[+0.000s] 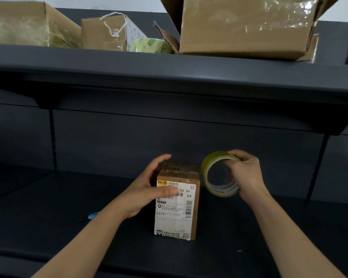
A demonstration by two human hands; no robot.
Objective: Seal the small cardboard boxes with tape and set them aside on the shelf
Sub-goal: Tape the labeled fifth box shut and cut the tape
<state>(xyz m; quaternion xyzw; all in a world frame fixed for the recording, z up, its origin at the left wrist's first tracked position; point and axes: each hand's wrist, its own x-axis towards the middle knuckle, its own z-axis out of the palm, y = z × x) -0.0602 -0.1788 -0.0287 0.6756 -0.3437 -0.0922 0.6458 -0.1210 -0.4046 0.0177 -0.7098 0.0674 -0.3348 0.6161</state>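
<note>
The small brown labelled cardboard box [177, 213] stands on the dark shelf [68, 197], probably light and stiff. The left hand [149, 189] clasps its upper part. Just right of it, the right hand [245, 173] grips the yellowish clear tape roll [206, 167].

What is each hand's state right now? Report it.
Left hand: grips the small brown cardboard box with white label.
Right hand: grips the round yellowish tape roll.

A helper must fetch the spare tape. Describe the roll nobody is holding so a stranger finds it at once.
On the dark upper shelf, look between the small carton with a white string and the big open carton. The spare tape roll sits there, partly hidden by the shelf's front lip. Unlike the roll gripped by the right hand below, no hand touches it.
</note>
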